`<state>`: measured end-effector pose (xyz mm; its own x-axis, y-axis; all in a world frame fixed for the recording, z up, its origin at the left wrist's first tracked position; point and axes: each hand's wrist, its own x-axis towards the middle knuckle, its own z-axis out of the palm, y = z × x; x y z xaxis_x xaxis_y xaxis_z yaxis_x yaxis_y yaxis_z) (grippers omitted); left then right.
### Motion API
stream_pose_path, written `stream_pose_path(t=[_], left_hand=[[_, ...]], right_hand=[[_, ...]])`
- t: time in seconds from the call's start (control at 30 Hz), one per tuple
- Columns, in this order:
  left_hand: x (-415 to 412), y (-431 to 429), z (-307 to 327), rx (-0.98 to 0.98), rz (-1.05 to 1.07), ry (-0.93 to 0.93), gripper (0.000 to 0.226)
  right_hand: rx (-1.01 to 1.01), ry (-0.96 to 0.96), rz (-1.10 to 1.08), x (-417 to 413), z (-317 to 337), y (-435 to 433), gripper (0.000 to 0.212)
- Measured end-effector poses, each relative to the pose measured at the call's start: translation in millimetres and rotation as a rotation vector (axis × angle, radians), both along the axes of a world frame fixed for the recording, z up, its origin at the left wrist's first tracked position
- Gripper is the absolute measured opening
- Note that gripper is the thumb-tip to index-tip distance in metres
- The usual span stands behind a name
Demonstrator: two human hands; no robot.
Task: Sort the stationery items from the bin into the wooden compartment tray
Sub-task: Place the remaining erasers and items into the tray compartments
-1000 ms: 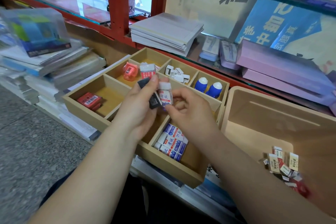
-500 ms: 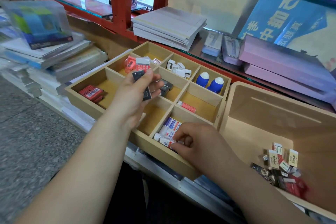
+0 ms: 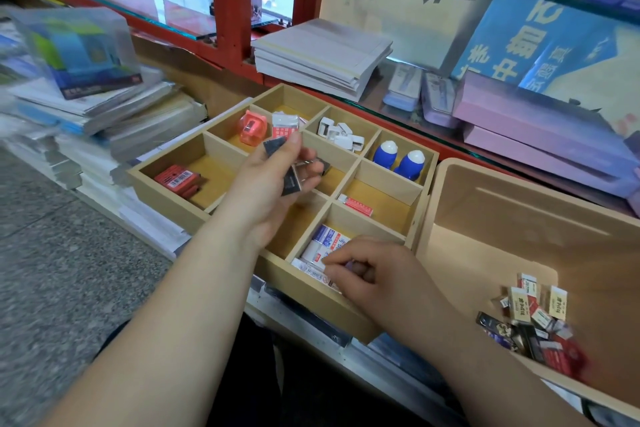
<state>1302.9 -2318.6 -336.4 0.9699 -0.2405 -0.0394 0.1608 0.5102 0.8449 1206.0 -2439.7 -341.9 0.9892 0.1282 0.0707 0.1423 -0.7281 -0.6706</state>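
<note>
My left hand (image 3: 263, 194) pinches flat dark packets (image 3: 291, 181); my right hand (image 3: 375, 276) curls on glossy boxy erasers (image 3: 327, 242) in the wooden tray (image 3: 164, 193).

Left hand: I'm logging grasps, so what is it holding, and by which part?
A dark flat packet, pinched across its middle by the left hand.

The left hand (image 3: 273, 191) hovers over the middle of the wooden tray (image 3: 162, 189), thumb and fingers pinching dark flat packets (image 3: 291, 181). Just beyond its fingertips lie a red sharpener (image 3: 252, 127) and small white pieces (image 3: 341, 133); to its left are red barcoded packets (image 3: 177, 178). The right hand (image 3: 375, 276) is nearer the body, curled fingers down in the near compartment on blue-and-white erasers (image 3: 327, 244); whether it pinches one is unclear. Right of that hand stands the bin (image 3: 502, 218), with loose erasers (image 3: 533, 315) in its corner.
</note>
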Motion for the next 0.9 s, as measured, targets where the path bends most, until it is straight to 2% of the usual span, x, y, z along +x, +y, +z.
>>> stream_pose_path(t=[0.13,0.23,0.47,0.6,0.7,0.83,0.9], left_hand=[[1,3,1,-0.105,-0.049,0.085,0.019],[1,2,2,-0.113,-0.041,0.076,0.022],[-4,-3,5,-0.117,-0.044,0.050,0.030],[-1,-1,6,-0.182,0.049,0.061,0.038],[6,5,6,-0.242,0.162,0.088,0.035],[20,22,2,-0.246,0.334,0.195,0.027],[24,30,1,-0.181,0.355,0.211,0.024]], right_hand=[[0.128,-0.001,-0.124,14,16,-2,0.014],[0.217,-0.070,-0.183,31,25,4,0.018],[0.450,-0.060,-0.160,65,22,33,0.017],[0.559,0.014,-0.135,73,20,34,0.022],[0.592,0.047,-0.113,76,24,28,0.022],[0.617,0.044,-0.282,89,30,4,0.015],[0.530,0.044,-0.337,100,30,-9,0.008]])
